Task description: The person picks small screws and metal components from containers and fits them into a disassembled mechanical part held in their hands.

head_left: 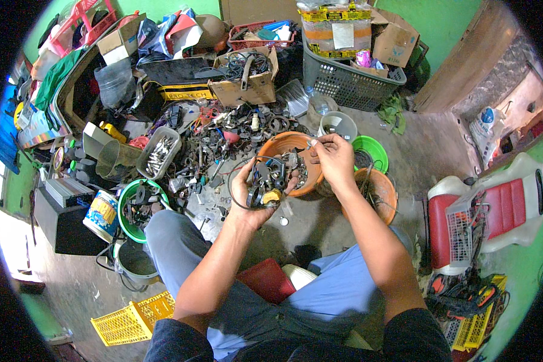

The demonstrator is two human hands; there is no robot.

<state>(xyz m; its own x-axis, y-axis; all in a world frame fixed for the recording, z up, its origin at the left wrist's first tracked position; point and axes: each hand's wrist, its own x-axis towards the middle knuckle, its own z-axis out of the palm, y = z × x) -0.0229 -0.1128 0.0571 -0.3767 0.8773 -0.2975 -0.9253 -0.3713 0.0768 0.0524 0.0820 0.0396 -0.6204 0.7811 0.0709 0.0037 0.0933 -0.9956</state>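
Note:
My left hand (247, 210) is palm up, fingers curled round a bundle of small parts (270, 184): dark plastic pieces, a yellow piece, a ring-like part and a loop of thin black cable. My right hand (336, 160) is raised over the right side of an orange tub (270, 146). Its thumb and fingers pinch a small greyish piece (312, 143), too small to name. Several small metal parts (294, 163) lie in the tub, partly hidden behind my left hand and its bundle.
A heap of mixed scrap parts (223, 130) spreads ahead. Around me stand a grey tray of metal pieces (174, 158), green basins (122, 202), a white bucket (344, 122) and another orange tub (385, 187). Right is a red-and-white seat (504, 208); left, a yellow crate (122, 326).

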